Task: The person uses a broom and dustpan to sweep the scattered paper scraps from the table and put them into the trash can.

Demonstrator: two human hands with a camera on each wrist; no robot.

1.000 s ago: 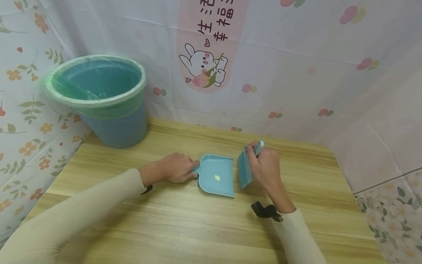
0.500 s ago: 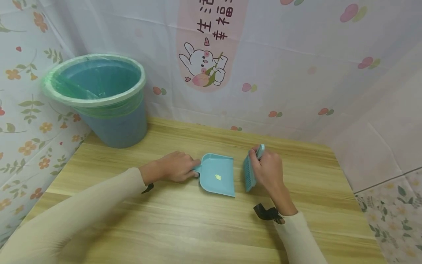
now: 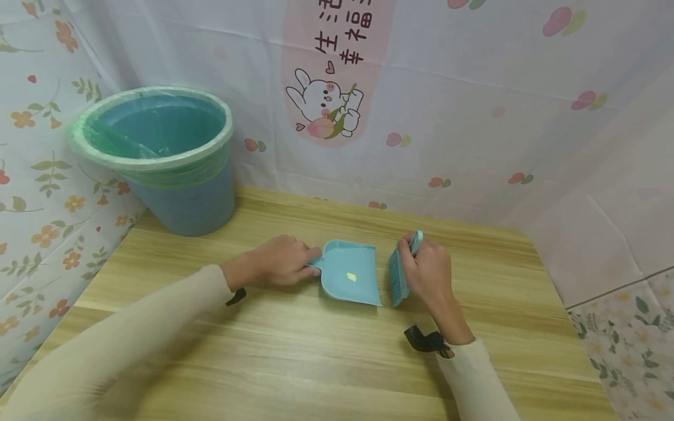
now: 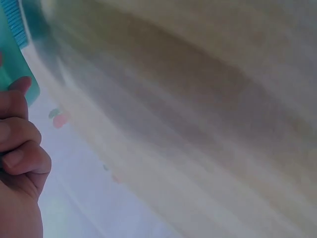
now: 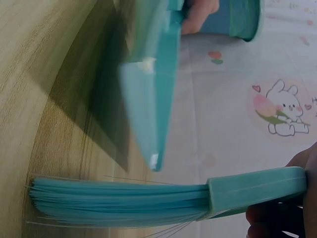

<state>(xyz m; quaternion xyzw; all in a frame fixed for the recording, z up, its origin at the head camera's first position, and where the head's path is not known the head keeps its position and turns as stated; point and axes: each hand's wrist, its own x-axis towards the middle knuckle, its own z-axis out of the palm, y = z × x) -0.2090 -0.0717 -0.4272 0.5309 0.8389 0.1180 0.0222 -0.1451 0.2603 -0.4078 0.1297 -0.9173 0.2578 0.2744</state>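
Observation:
In the head view my left hand grips the handle of a light-blue dustpan. A small pale-yellow scrap lies in the pan. The right wrist view shows the dustpan lifted off the table, with its shadow beneath. My right hand holds a matching hand brush just right of the pan's open edge. Its bristles point down to the tabletop, apart from the pan. In the left wrist view the curled fingers of my left hand show beside the pan.
A blue bin with a green liner stands at the table's back left corner. Behind the wood-patterned table hangs a printed cloth with a rabbit picture. A patterned cloth covers the left side.
My left hand has raised the dustpan a little off the table, the scrap still in it. The brush in my right hand moved slightly right, away from the pan, then stayed put.

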